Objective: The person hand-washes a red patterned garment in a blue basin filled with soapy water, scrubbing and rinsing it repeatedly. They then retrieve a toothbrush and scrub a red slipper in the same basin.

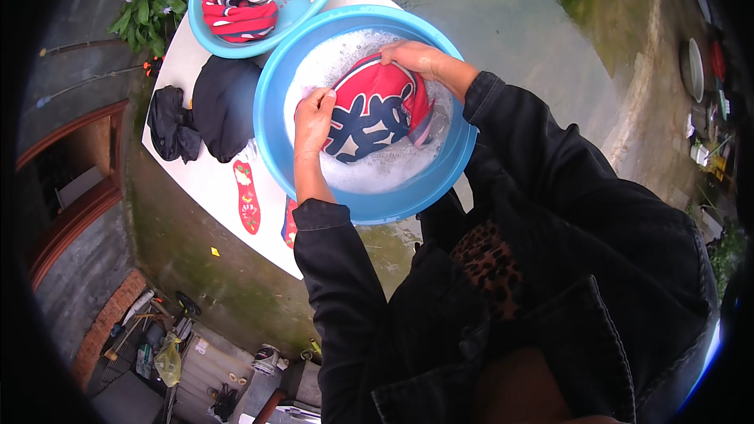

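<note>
A blue plastic basin (268,123) holds white, sudsy water (371,176). Over the suds a red cloth garment (377,91) with dark blue, white-edged lettering is spread between my hands. My left hand (314,121) grips its left edge, thumb on top. At its upper right edge, the fingers of my right hand (415,59) pinch the fabric near a dark and white trim. The garment's lower right part droops into the foam, so its full shape is hidden.
Behind stands a second blue basin (197,23) with red and pale pink clothes. Dark cloth items (227,109) and a red patterned insole (247,197) lie on the white table (218,212). A leafy plant (156,0) grows beyond its far corner. Wet concrete floor (512,29) lies to the right.
</note>
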`<state>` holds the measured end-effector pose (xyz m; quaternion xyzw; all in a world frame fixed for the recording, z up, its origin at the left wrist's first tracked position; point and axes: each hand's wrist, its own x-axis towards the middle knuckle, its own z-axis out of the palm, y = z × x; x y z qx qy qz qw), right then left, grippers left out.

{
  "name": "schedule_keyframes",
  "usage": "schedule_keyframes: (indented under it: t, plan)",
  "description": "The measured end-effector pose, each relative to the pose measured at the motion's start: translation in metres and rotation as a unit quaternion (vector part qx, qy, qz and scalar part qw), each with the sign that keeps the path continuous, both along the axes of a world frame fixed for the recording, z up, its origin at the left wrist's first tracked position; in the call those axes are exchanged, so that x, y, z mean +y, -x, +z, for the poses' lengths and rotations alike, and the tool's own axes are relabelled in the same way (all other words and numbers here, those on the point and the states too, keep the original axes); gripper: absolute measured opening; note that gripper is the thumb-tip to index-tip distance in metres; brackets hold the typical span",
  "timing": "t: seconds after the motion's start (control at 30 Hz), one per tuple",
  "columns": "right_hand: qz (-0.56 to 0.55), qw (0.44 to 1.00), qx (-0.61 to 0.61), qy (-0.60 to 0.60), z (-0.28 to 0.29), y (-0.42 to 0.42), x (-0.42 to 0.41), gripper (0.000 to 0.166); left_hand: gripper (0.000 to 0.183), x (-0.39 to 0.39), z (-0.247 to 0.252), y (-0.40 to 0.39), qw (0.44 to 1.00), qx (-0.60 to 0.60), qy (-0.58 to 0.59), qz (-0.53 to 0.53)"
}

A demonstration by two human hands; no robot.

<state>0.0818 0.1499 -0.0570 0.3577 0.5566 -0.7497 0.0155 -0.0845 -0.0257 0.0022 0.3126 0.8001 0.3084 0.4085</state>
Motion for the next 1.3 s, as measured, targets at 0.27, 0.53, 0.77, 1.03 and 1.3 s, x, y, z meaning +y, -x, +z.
schedule_keyframes:
  t: [0.27, 0.53, 0.77, 1.03, 1.3]
  plan:
    - [0.165, 0.856, -0.2, -0.447, 0.022, 0.035, -0.056, 0.03, 0.019, -0.015, -0.068, -0.025, 0.972, 0.22, -0.006, 0.086]
    - [0.038, 0.853, -0.078, -0.515, -0.003, 0.032, -0.067, 0.024, 0.026, -0.012, -0.073, -0.029, 0.948, -0.083, -0.107, 0.287]
    - [-0.014, 0.917, 0.113, -0.381, 0.103, 0.018, -0.115, 0.016, 0.029, 0.008, 0.005, -0.056, 0.829, -0.29, -0.274, 0.391]
    - [0.001, 0.863, 0.006, -0.506, 0.06, 0.05, -0.029, 0.024, 0.045, 0.025, 0.041, -0.062, 0.859, -0.213, -0.181, 0.429]
    - [0.088, 0.921, -0.061, -0.375, 0.059, -0.007, -0.043, 0.018, 0.02, -0.04, 0.013, -0.028, 0.911, 0.018, -0.117, 0.395]
